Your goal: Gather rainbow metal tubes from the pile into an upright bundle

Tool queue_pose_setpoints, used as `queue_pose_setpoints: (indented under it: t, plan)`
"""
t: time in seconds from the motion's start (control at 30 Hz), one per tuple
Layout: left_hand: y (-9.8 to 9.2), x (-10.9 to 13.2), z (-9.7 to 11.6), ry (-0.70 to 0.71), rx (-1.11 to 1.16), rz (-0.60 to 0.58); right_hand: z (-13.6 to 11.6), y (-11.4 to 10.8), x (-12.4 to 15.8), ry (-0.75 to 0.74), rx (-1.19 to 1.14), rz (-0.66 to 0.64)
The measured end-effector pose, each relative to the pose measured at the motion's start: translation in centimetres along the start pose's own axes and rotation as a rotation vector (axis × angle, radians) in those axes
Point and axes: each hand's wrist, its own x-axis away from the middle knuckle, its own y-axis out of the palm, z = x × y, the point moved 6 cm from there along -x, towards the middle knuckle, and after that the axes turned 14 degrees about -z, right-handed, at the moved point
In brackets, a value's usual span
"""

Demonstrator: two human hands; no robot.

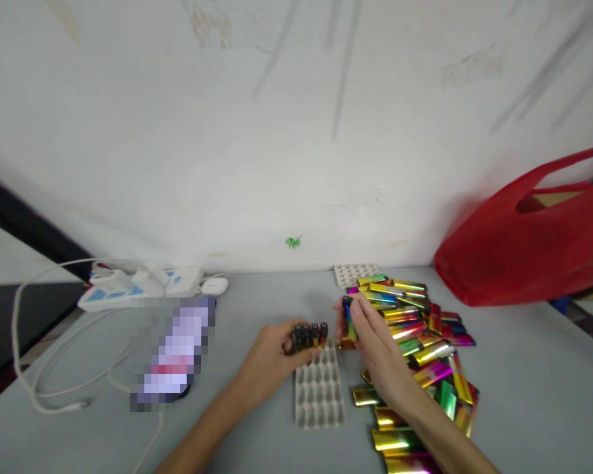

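A pale tray (pixel 320 395) with rows of slots lies in front of me. Several black-topped lighters (pixel 315 331) stand upright side by side along its far end. My left hand (pixel 271 355) is closed around this row, thumb in front and fingers at its left and behind. To the right of the tray, my right hand (pixel 370 336) grips one shiny lighter (pixel 347 319), held upright with its black top showing. The lower part of that lighter is partly covered by the fingers. Beneath and beyond the right hand spreads a pile of metallic, many-coloured lighters (pixel 432 353).
Against the wall lies a second slotted tray (pixel 354 274). A red bag (pixel 534 243) stands at the back right. On the left are a white power strip (pixel 143 286), a small white case (pixel 214 286), a blurred-out phone (pixel 178 349) and a loose white cable (pixel 62 408).
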Motion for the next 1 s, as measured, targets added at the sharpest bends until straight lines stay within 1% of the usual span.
queue_pose_setpoints:
  t: [0.07, 0.17, 0.3, 0.4, 0.6, 1.0]
  plan:
    - [0.0, 0.0, 0.0, 0.008, 0.004, 0.002, -0.7, -0.3, 0.2, -0.034, 0.168, 0.015]
    - [0.0, 0.0, 0.1, 0.011, -0.007, 0.005, -1.0, -0.3, 0.0, -0.044, 0.277, -0.040]
    - [-0.1, 0.0, 0.2, 0.012, -0.020, 0.014, -0.7, -0.4, -0.5, -0.034, 0.295, -0.064]
    - [-0.1, 0.0, 0.2, 0.015, -0.037, 0.029, -0.5, -0.7, -0.8, 0.005, 0.268, -0.102]
    - [-0.1, 0.0, 0.3, 0.012, -0.024, 0.023, -1.0, -1.1, -0.6, 0.036, 0.214, -0.160]
    - [-0.1, 0.1, 0.0, -0.020, -0.015, 0.017, -1.4, -0.6, -0.6, 0.022, 0.312, -0.193]
